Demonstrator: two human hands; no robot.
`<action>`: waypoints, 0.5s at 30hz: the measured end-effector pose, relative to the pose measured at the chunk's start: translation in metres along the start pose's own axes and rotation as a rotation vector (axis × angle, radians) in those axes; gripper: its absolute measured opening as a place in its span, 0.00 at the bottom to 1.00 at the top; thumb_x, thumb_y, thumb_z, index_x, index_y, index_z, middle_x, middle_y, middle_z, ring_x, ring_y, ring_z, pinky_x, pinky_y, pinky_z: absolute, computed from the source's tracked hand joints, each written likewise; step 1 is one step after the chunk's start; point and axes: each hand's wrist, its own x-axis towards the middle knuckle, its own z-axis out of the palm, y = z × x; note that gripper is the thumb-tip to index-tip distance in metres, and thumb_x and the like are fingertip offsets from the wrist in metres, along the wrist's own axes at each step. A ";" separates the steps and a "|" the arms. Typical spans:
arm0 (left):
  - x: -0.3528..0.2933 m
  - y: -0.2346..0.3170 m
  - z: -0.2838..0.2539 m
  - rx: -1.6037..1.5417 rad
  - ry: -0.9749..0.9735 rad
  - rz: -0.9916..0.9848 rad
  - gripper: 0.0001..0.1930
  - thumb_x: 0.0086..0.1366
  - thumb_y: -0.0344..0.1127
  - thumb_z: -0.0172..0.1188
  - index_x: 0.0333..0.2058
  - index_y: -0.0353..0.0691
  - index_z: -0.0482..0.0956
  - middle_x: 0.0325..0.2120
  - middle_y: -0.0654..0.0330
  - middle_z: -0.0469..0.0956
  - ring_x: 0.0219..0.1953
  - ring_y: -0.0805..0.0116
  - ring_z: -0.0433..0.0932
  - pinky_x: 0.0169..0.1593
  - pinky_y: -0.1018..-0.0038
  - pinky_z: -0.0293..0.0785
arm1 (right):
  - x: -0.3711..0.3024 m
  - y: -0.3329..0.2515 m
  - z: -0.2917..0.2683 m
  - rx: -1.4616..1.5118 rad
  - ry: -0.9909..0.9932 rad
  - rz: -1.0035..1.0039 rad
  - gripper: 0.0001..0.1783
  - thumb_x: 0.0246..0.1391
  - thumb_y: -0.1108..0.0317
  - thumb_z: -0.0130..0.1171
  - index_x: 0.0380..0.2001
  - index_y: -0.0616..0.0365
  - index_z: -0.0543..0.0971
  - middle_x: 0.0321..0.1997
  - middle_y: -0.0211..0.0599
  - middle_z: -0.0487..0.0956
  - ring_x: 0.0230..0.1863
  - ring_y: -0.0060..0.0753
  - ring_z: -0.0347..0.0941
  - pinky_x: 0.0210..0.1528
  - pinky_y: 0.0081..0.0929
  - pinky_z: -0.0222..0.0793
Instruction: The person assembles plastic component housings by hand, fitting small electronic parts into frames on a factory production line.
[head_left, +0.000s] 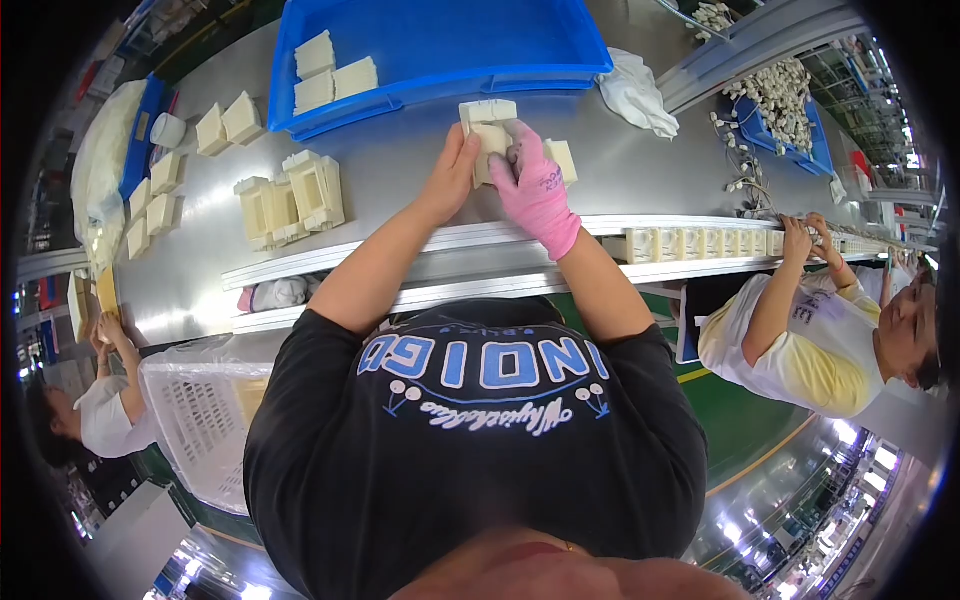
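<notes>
Both hands meet over the metal table, just in front of the blue tray. My bare left hand [449, 180] presses its fingers against the left side of a cream plastic housing [488, 112]. My right hand [540, 195], in a pink glove with greyish fingertips, closes on the same piece from the right. The glove hides part of the housing. Just right of the glove another cream piece [562, 160] rests on the table. To the left of my hands stands a group of cream open-framed housings [290, 200], side by side.
Inside the blue tray [440, 92] lie several cream pieces [315, 75]. More cream blocks [228, 124] sit to the left. A white cloth [637, 92] lies right of the tray. Cream parts line a rail [700, 243] toward a co-worker [810, 310]. A white basket [205, 420] stands lower left.
</notes>
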 end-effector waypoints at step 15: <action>-0.003 0.019 0.001 -0.141 -0.187 -0.381 0.20 0.58 0.41 0.51 0.46 0.37 0.61 0.33 0.54 0.72 0.31 0.65 0.75 0.29 0.70 0.74 | 0.013 -0.012 -0.036 0.198 -0.026 0.067 0.21 0.43 0.73 0.50 0.44 0.60 0.67 0.37 0.39 0.72 0.37 0.27 0.67 0.39 0.23 0.63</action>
